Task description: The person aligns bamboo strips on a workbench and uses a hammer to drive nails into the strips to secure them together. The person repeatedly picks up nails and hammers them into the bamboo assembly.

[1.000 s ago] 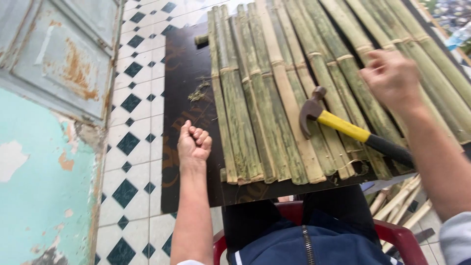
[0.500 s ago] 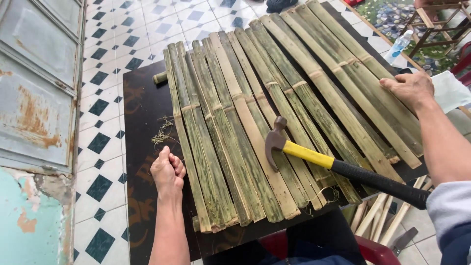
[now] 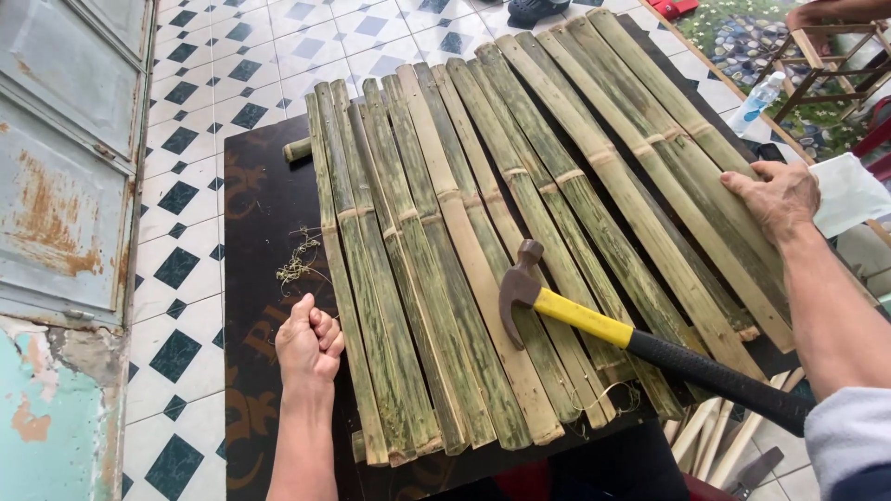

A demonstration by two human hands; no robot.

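The left hand (image 3: 309,345) is a closed fist on the table (image 3: 251,223), holding nothing. The right hand (image 3: 775,195) lies spread on the slats (image 3: 445,278); a hammer (image 3: 594,320) rests between them.

green bamboo slats (image 3: 520,241) lie side by side, flat across a dark table (image 3: 255,195).

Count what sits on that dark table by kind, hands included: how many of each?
Bamboo slat panel: 1
Hammer: 1
Loose short bamboo piece: 1
Tuft of dry fibres: 1
Hands: 2, left hand in a fist, right hand on the panel's edge
Total: 6
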